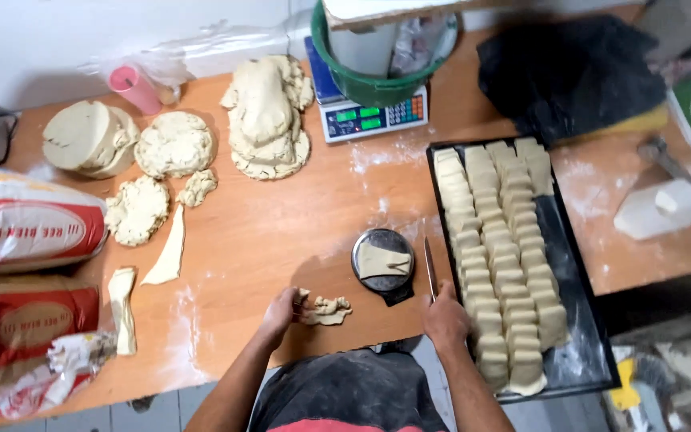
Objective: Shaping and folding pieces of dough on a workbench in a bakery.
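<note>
The left hand (280, 314) rests on the orange-brown wooden desk (281, 224), its grip closed over one end of a small, crumpled strip of pale dough (325, 309). The strip lies flat on the desk with its long axis running roughly left to right, stretching away from the left hand toward the right hand. Its free end points at the gap between the two hands, so the left hand is the nearer one and already touches it.

The right hand (445, 320) is clamped on the handle of a long-bladed steel knife (429, 268). The blade points away from the person and stands between a small round metal scale pan (383, 258) and the near-left edge of a black rectangular baking tray (573, 264). A flat, folded piece of pale dough (384, 262) sits on the pan. The crumpled strip lies left of the knife and nearer the person than the pan, apart from both.

The tray carries close rows of cut, pale rectangular dough blocks (499, 240) that fill its left part; its right side shows bare dark metal.

Farther off on the desk lie several big mounds of pale dough (265, 120), flatter crumbly rounds (173, 144), and two long thin dough offcuts (168, 256). A digital counter scale with green displays (373, 116) bears a green plastic bucket (369, 84). A pink plastic cup (135, 88) stands near the wall, and red-and-white flour sacks (25, 232) sit at the left edge.
</note>
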